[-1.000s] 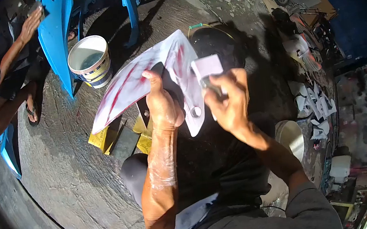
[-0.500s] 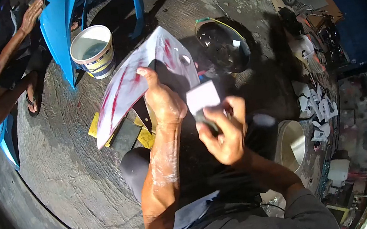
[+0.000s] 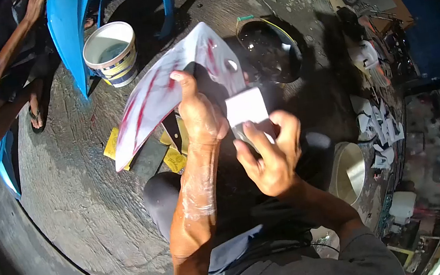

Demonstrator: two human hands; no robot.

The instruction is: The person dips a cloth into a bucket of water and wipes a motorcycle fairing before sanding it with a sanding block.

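Observation:
My left hand (image 3: pixel 199 115) is closed on a curved plastic fairing panel (image 3: pixel 155 87), thumb laid over its outer face. The panel is whitish with red streaks, pointed at both ends, and has a small round hole near its right edge. Right of it, my right hand (image 3: pixel 273 161) pinches a folded piece of sandpaper (image 3: pixel 246 106), its upper face bright in the light. The sandpaper sits close to the panel's lower right edge. Whitish residue coats my left forearm. Under the panel lie yellow packets (image 3: pixel 174 160) and a dark grey flat pad (image 3: pixel 147 159).
A white bucket (image 3: pixel 120 75) of water and a dark bucket (image 3: pixel 269 50) stand beyond the panel. At upper left another person's arm (image 3: pixel 16 42) reaches toward a blue panel (image 3: pixel 67 41). A pale bucket (image 3: pixel 348 173) stands at right, near white parts (image 3: pixel 379 125) and clutter.
The panel and my left hand have shifted slightly up and right in view. My right hand with the sandpaper has moved slightly right. The other person's hand has moved up, mostly out of frame.

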